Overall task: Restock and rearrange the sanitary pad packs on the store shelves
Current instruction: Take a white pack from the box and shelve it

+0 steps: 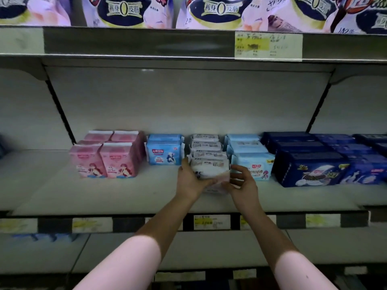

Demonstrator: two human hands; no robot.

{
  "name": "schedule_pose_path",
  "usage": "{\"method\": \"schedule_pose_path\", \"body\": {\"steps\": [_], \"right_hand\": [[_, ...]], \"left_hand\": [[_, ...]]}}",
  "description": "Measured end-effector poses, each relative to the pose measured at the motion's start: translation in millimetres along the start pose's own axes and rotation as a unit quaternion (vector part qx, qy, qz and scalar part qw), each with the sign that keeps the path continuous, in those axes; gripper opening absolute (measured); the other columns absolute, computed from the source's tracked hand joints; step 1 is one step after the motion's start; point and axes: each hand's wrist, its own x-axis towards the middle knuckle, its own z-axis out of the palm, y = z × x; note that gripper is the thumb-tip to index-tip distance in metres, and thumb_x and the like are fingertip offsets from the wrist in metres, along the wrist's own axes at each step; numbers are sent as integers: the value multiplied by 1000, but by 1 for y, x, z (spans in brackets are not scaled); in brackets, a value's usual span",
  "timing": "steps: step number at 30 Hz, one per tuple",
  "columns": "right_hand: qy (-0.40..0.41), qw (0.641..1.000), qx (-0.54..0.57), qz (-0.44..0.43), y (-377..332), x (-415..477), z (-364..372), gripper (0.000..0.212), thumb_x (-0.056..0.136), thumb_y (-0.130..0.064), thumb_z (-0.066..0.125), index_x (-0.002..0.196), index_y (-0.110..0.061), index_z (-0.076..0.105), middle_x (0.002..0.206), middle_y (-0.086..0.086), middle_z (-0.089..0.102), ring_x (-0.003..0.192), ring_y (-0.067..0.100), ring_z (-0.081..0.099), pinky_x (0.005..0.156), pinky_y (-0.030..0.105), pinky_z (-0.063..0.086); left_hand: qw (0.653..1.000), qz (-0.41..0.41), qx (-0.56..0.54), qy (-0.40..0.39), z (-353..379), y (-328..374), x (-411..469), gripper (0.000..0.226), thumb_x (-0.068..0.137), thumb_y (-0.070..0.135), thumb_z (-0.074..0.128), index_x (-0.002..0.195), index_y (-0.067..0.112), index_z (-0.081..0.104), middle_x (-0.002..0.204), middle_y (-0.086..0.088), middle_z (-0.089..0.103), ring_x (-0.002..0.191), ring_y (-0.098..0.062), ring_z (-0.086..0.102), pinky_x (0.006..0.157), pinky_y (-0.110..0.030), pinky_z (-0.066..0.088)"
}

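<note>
Arms outstretched, left hand (189,182) and right hand (244,186) clasped around opposite sides of white pack (210,169) over shelf (104,195).

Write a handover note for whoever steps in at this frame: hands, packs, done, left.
Left hand grips the white pack by its left side; right hand holds its right edge.
Pack is at the front of the white row, light-blue packs either side; whether it rests on the shelf is unclear.
Done: pink packs and dark-blue packs stand lined up.
Left: seat this pack, release, probably face up the rows.
</note>
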Motion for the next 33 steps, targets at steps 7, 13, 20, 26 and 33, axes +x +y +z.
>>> {"method": "schedule_pose_path", "body": {"steps": [7,13,20,26,33], "right_hand": [[1,999,-41,32,11,18,3,51,84,1,65,131,-6,48,115,12,65,105,23,61,87,30,47],[-20,999,27,38,9,22,13,47,88,0,60,130,-16,45,111,-6,59,100,5,57,80,14,47],[-13,992,99,78,1,29,20,34,96,-14,53,129,-21,49,113,-6,59,96,3,56,70,10,44],[18,994,97,46,1,24,6,44,95,-11,55,138,-8,45,134,2,52,124,16,49,97,23,43],[47,988,145,27,-10,0,-38,39,95,-8,55,133,-8,49,133,3,53,122,14,50,96,21,37]], "left_hand": [[999,11,41,-19,9,-13,11,123,38,65,76,140,11,35,128,-11,58,117,-28,57,96,-43,49],[996,9,73,-46,5,-11,13,100,49,52,85,132,14,44,126,-6,60,118,-27,56,100,-41,44],[996,0,73,-55,1,-19,19,111,31,71,69,128,22,45,122,-1,61,114,-24,57,97,-43,47],[996,36,83,26,-6,-3,9,115,43,65,76,138,14,37,132,-12,49,121,-30,48,100,-45,44],[981,130,-10,141,10,16,-21,67,74,50,64,126,11,49,121,-9,50,116,-27,48,96,-33,40]]}}
